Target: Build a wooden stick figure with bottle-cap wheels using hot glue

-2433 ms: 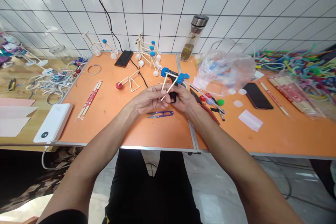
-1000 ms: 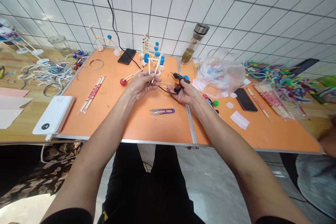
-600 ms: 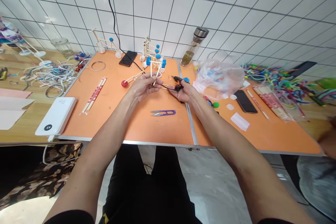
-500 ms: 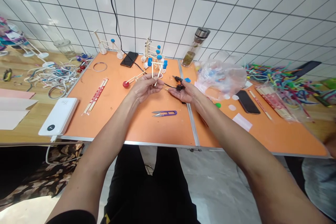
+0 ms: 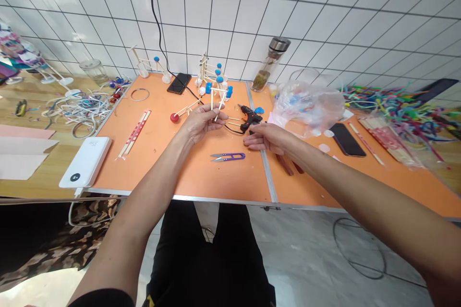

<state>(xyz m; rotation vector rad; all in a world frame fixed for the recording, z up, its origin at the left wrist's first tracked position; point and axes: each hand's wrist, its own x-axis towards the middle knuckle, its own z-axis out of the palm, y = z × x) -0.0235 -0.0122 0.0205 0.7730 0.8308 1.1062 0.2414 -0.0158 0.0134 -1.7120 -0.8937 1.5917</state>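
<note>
My left hand (image 5: pixel 206 123) pinches the lower ends of a small frame of wooden sticks (image 5: pixel 218 97) with blue bottle caps at its top corners, held up over the orange table. A black glue gun (image 5: pixel 249 118) rests on the table to its right, its cord trailing left. My right hand (image 5: pixel 265 137) is just in front of the glue gun, palm inward and fingers stretched out, with nothing visible in it. Purple thread snips (image 5: pixel 228 157) lie in front of both hands. Beneath my right wrist, dark red handles (image 5: pixel 286 165) of a tool stick out, their upper end hidden.
Behind stand stick structures with blue caps (image 5: pixel 219 72), a phone (image 5: pixel 179 83) and a glass tea bottle (image 5: pixel 265 74). Leftward are packaged chopsticks (image 5: pixel 135 134), a white power bank (image 5: pixel 85 162) and tangled cords (image 5: pixel 88 108). At right lie a plastic bag (image 5: pixel 309 103) and another phone (image 5: pixel 346 139).
My right hand has let go of the glue gun, which now lies on the table, and has drawn slightly toward me and right. My left hand still holds the stick frame.
</note>
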